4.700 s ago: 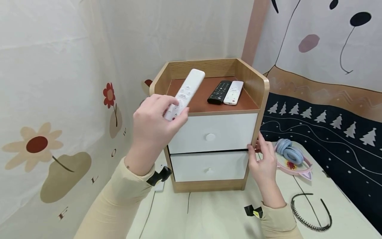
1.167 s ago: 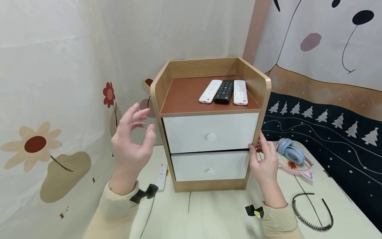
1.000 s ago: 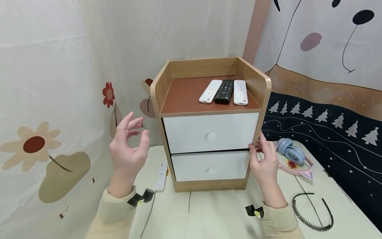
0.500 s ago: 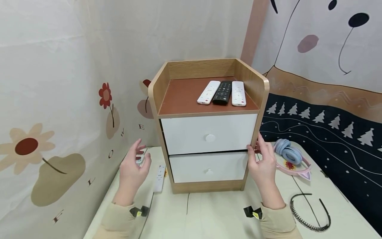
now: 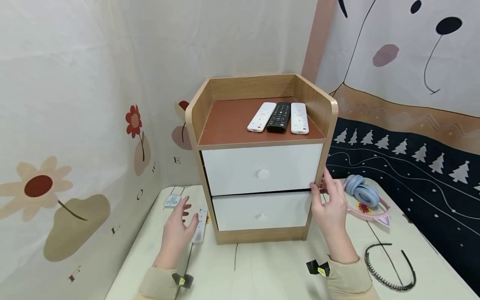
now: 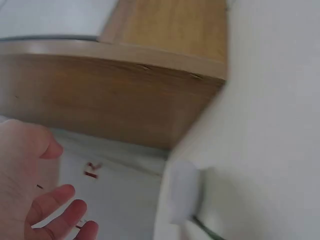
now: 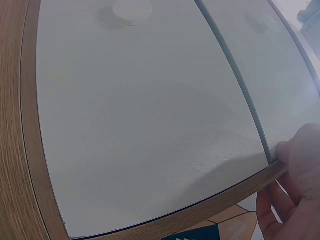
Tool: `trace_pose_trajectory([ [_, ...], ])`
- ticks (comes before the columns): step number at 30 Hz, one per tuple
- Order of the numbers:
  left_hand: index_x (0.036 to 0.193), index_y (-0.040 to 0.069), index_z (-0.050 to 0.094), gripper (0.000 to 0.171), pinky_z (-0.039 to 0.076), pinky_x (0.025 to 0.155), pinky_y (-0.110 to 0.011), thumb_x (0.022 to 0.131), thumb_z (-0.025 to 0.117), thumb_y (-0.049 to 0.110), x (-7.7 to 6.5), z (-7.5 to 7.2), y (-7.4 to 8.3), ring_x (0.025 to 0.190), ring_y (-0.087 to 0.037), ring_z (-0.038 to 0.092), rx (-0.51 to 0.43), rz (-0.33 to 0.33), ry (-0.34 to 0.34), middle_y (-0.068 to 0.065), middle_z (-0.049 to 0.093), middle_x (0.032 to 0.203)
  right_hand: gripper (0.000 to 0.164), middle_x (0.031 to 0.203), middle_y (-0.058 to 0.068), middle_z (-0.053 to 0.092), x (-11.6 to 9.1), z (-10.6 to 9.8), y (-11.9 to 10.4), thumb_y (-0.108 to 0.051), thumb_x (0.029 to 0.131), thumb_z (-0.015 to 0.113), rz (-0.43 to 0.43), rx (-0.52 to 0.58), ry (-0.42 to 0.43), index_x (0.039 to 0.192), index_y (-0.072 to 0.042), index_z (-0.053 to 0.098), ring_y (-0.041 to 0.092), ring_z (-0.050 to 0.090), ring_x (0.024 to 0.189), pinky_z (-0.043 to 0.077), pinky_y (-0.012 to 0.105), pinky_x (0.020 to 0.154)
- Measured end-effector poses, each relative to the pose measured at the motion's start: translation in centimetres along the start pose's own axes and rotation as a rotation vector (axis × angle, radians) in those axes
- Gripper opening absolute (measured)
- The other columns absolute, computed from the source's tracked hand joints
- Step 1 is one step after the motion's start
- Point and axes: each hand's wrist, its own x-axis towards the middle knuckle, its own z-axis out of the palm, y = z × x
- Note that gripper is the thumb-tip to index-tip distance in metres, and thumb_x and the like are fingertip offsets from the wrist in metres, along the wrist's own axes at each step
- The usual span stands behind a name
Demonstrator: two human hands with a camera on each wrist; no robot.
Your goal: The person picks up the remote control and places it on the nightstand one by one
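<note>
My left hand hovers with parted, slightly bent fingers just left of a white remote control lying on the table beside the cabinet; nothing is in its grasp. On the brown top shelf of a small wooden cabinet lie a white remote, a black remote and another white remote, side by side. With the thumb at the front edge and the fingers around the outer side, my right hand grips the cabinet's right panel. In the right wrist view, the right hand pinches that edge.
Two white drawers with round knobs face me. Right of the cabinet are blue headphones, a pink cat-ear headband and a black headband. A small pale-blue case lies at the back left of the table.
The white remote that my left hand held now lies on the shelf, left of the black one. That hand has since come down to the table's left side. My right hand keeps its hold.
</note>
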Motion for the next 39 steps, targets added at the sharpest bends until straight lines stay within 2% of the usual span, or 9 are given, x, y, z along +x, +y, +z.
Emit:
trace_pose_trajectory([
  [7, 0.169, 0.014, 0.041, 0.071, 0.058, 0.106, -0.06, 0.106, 0.07, 0.028, -1.3, 1.7, -2.4, 0.131, -0.041, 0.066, 0.014, -0.12, -0.123, -0.022, 0.062, 0.155, 0.065, 0.107, 0.026, 0.064, -0.2, 0.1, 0.0, 0.006, 0.097, 0.075, 0.002, -0.001, -0.006, 0.159, -0.004, 0.057, 0.021, 0.065, 0.095, 0.043, -0.003, 0.095],
  [13, 0.17, 0.014, 0.04, 0.075, 0.05, 0.115, -0.069, 0.106, 0.07, 0.04, -2.3, 2.7, -3.7, 0.143, -0.048, 0.058, 0.042, -0.188, -0.232, -0.026, 0.051, 0.164, 0.065, 0.107, 0.025, 0.065, -0.4, 0.2, 0.0, 0.007, 0.096, 0.076, -0.006, 0.011, 0.001, 0.158, -0.003, 0.058, 0.009, 0.063, 0.096, 0.044, -0.002, 0.094],
  [17, 0.169, 0.014, 0.041, 0.081, 0.047, 0.118, -0.069, 0.103, 0.073, 0.048, -2.6, 3.4, -4.1, 0.147, -0.049, 0.055, 0.046, -0.244, -0.276, -0.026, 0.053, 0.163, 0.065, 0.107, 0.025, 0.065, -0.4, 0.2, -0.1, 0.007, 0.097, 0.076, -0.004, 0.015, -0.007, 0.158, -0.003, 0.057, 0.003, 0.061, 0.098, 0.044, -0.002, 0.094],
  [21, 0.164, 0.013, 0.05, 0.077, 0.046, 0.12, -0.068, 0.101, 0.077, 0.049, -2.6, 3.8, -4.2, 0.147, -0.048, 0.053, 0.038, -0.252, -0.275, -0.025, 0.057, 0.16, 0.066, 0.107, 0.025, 0.065, -0.3, 0.1, -0.1, 0.008, 0.096, 0.076, -0.007, 0.022, 0.0, 0.158, -0.003, 0.057, -0.001, 0.06, 0.1, 0.044, -0.002, 0.093],
  [29, 0.144, 0.013, 0.07, 0.05, 0.049, 0.116, -0.066, 0.102, 0.075, 0.039, -2.3, 3.9, -4.3, 0.141, -0.045, 0.058, 0.026, -0.222, -0.239, -0.022, 0.064, 0.152, 0.065, 0.106, 0.025, 0.065, 0.0, 0.3, 0.3, 0.011, 0.093, 0.078, -0.047, 0.027, 0.032, 0.155, 0.0, 0.06, -0.005, 0.061, 0.1, 0.044, -0.002, 0.091],
  [35, 0.143, 0.016, 0.073, 0.05, 0.053, 0.111, -0.063, 0.1, 0.077, 0.041, -2.3, 3.7, -4.1, 0.132, -0.042, 0.064, 0.099, -0.21, -0.233, -0.018, 0.071, 0.143, 0.066, 0.106, 0.025, 0.065, 0.0, 0.3, 0.4, 0.012, 0.093, 0.078, -0.049, 0.033, 0.035, 0.155, -0.001, 0.06, -0.007, 0.06, 0.101, 0.045, -0.001, 0.091],
  [39, 0.142, 0.016, 0.074, 0.052, 0.057, 0.103, -0.062, 0.094, 0.079, 0.034, -2.4, 3.6, -3.8, 0.121, -0.039, 0.068, 0.154, -0.199, -0.233, -0.017, 0.074, 0.136, 0.066, 0.106, 0.025, 0.065, 0.0, 0.3, 0.3, 0.012, 0.093, 0.078, -0.044, 0.036, 0.035, 0.155, -0.001, 0.06, -0.009, 0.059, 0.102, 0.045, -0.001, 0.09],
])
